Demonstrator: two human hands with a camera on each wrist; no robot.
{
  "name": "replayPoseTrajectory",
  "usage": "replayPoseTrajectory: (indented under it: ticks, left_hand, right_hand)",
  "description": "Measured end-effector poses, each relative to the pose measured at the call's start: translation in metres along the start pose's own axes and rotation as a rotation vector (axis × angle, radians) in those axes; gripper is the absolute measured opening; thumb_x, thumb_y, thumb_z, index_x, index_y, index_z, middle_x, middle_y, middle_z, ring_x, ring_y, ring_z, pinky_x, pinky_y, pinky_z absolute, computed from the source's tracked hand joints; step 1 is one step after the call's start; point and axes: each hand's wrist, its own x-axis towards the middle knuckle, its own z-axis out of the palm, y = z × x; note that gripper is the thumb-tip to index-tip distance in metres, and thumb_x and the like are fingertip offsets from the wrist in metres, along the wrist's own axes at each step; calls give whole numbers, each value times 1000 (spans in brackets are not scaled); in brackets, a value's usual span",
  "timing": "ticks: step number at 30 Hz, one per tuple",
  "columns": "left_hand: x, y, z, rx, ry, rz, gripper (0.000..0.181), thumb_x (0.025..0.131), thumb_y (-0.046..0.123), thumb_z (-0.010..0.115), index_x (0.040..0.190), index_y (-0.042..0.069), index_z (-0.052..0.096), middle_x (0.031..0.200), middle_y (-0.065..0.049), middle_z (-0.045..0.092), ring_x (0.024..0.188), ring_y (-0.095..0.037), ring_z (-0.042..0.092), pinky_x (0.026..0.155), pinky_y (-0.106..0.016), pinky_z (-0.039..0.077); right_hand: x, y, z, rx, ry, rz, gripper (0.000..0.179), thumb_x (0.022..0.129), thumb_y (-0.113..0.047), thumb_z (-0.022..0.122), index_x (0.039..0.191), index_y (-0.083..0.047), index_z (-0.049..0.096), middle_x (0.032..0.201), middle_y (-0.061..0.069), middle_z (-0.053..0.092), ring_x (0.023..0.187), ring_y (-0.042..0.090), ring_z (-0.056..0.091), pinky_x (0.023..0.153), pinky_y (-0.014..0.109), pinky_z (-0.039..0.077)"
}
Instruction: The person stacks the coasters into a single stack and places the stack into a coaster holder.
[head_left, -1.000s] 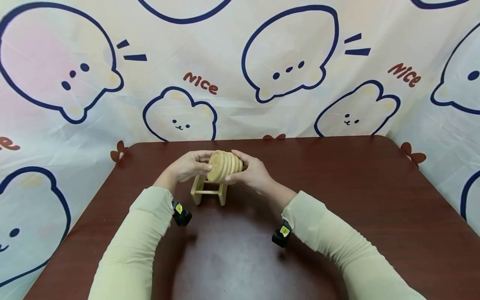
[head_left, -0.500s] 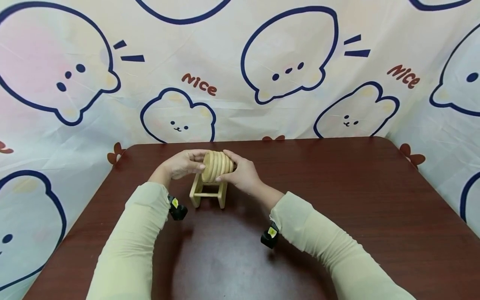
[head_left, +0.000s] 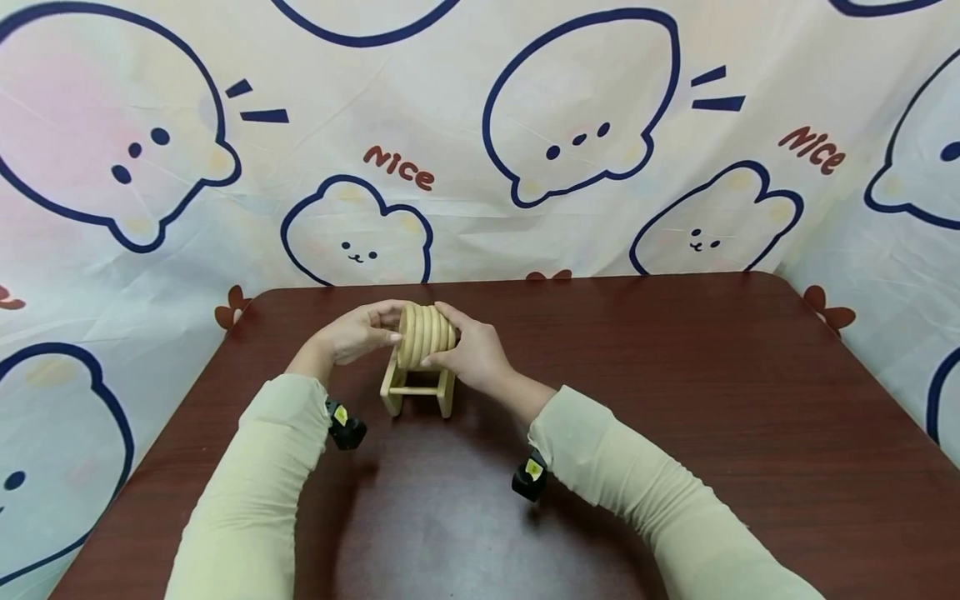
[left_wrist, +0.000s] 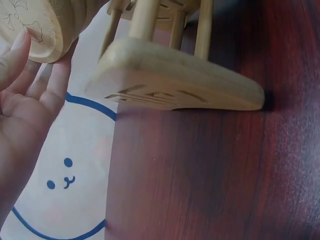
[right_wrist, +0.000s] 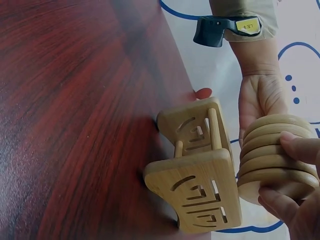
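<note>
A stack of several round wooden coasters (head_left: 426, 337) is held on edge between my two hands, close over a wooden slatted coaster rack (head_left: 446, 396). My left hand (head_left: 354, 336) grips the stack's left end, its thumb on the outer face, where the left wrist view shows a carved line pattern on the end coaster (left_wrist: 50, 37). My right hand (head_left: 477, 354) grips the other end, thumb and fingers curled round the rims. In the right wrist view the stack lies right beside the top of the rack (right_wrist: 212, 162), which has cut-out side panels joined by rods.
The rack stands on a dark red-brown table (head_left: 675, 400), toward its far side. Behind the table hangs a pale cloth (head_left: 465, 225) with cartoon outlines. A black wrist camera (head_left: 347, 429) sits on the left wrist, another black wrist camera (head_left: 529, 479) on the right.
Both hands have carried the coaster stack leftward, and it now sits more squarely over the rack. The stack has turned so its left end face shows less. The rack has stayed put.
</note>
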Motion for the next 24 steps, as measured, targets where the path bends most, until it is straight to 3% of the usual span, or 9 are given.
replayPoseTrajectory:
  ticks: [5,16,24]
  left_hand:
    - [0,-3,-2,33,-4,21,48,84,-7,47,128,-6,29,113,-7,51,99,-13,50,84,-31,39]
    - [-1,-4,-4,150,50,2,50,82,-12,46,130,-8,29,121,-27,41,99,-12,49,81,-29,41]
    - [1,-7,-4,158,56,2,51,82,-13,45,130,-7,30,121,-26,42,99,-11,49,81,-29,41]
  right_hand:
    - [0,-2,3,-6,-9,22,79,64,-23,77,132,-21,38,122,4,49,97,14,51,71,25,43]
    - [5,-7,13,-87,-11,30,79,64,-22,77,132,-19,38,127,1,44,103,15,49,77,25,42]
    - [6,-5,16,-122,-15,50,79,65,-22,76,133,-18,36,125,3,46,98,16,52,74,25,43]
